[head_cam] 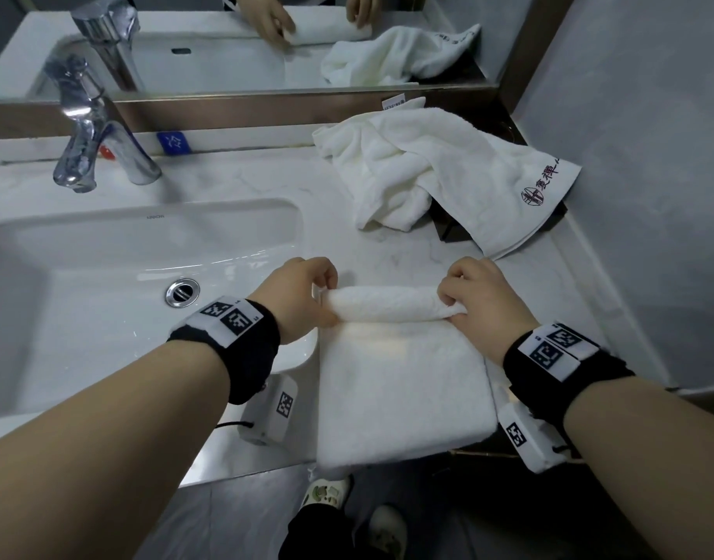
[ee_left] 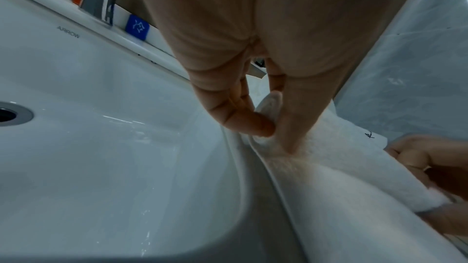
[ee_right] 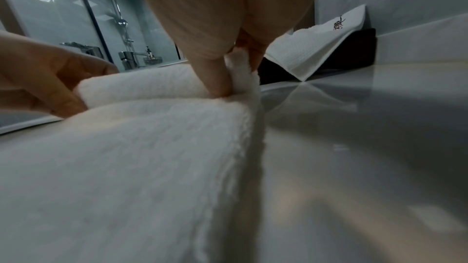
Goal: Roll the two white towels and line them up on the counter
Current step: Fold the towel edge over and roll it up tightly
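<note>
A folded white towel lies flat on the marble counter, its near end over the counter's front edge. Its far end is rolled into a tight tube. My left hand pinches the tube's left end, fingers curled round it. My right hand pinches the right end. The second white towel, with a dark logo, lies crumpled at the back right, partly draped over a dark object.
A white sink basin with a drain sits left of the towel, its rim touching the towel's edge. A chrome faucet stands behind it. A mirror runs along the back and a grey wall closes the right side.
</note>
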Available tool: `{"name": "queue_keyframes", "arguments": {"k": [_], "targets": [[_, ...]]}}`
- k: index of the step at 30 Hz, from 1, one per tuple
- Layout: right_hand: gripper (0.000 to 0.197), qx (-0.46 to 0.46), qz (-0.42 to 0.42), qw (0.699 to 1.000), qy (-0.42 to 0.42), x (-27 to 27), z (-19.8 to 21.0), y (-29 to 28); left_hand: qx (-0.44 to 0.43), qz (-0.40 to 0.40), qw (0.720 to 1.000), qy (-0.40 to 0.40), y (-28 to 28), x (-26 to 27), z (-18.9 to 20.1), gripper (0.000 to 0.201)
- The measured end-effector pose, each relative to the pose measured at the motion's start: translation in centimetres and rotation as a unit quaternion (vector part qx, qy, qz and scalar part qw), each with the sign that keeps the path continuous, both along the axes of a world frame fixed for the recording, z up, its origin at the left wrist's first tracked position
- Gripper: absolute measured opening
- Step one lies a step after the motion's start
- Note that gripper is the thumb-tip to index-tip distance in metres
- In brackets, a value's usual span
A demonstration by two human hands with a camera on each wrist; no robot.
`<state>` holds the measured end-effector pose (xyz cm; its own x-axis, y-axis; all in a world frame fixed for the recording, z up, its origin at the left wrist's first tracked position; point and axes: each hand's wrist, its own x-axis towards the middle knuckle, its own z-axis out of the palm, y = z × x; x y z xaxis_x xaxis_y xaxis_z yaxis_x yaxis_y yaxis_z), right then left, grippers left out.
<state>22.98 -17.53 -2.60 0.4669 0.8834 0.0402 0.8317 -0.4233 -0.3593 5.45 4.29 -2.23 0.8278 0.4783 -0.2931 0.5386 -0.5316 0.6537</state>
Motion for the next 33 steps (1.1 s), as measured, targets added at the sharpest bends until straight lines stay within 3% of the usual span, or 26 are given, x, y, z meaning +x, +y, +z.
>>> {"name": "queue_keyframes", "arguments": {"k": [7, 14, 20, 27, 33], "targets": [[0.021, 0.000, -0.011, 1.000, 0.009, -0.1, -0.3, -0.4, -0.110, 0.064, 0.990, -0.063, -0.4, -0.7, 0.0, 0.010], [0.014, 0.007, -0.033, 0.997, 0.070, -0.9, 0.3, -1.4, -0.130, 0.100, 0.985, -0.051, -0.7, -0.5, -0.5, 0.013], [0.018, 0.042, -0.111, 0.983, 0.138, -1.2, 0.1, -1.2, -0.128, 0.171, 0.976, -0.035, -1.0, -0.5, -0.7, 0.025], [0.022, 0.074, -0.168, 0.967, 0.176, -1.2, 0.1, -1.3, -0.143, 0.211, 0.966, -0.026, -1.3, -0.6, -0.6, 0.015], [0.035, -0.009, -0.129, 0.974, 0.186, -0.5, 0.9, -0.7, -0.123, 0.209, 0.970, -0.004, -1.5, -0.6, -0.2, 0.017]]}}
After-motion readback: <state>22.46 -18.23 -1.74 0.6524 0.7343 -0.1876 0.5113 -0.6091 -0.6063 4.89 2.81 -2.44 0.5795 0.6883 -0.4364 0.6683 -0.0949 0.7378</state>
